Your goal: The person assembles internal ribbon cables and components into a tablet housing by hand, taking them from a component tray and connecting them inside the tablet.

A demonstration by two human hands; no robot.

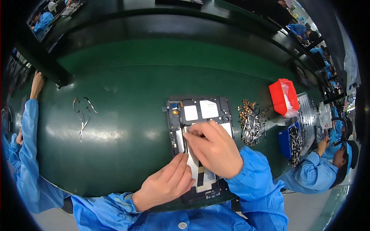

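Observation:
An opened tablet-like device (199, 122) lies on the table before me, with a black frame, silver plates and white labels. Along its left part runs a thin black cable (185, 147). My left hand (165, 184) has its thumb and fingers pinched together at the cable's lower end. Higher up, my right hand (216, 148) reaches across the device, its fingertips closed at the cable's upper stretch. The right hand's fingers hide part of the device's middle.
Right of the device sits a pile of thin cables (252, 125) with gold-coloured ends. Beyond it stand a red bin (276, 96) and a blue bin (284, 142) of dark cables. A few loose cables (82, 119) lie on the green table (127, 84) at left. Co-workers sit on both sides.

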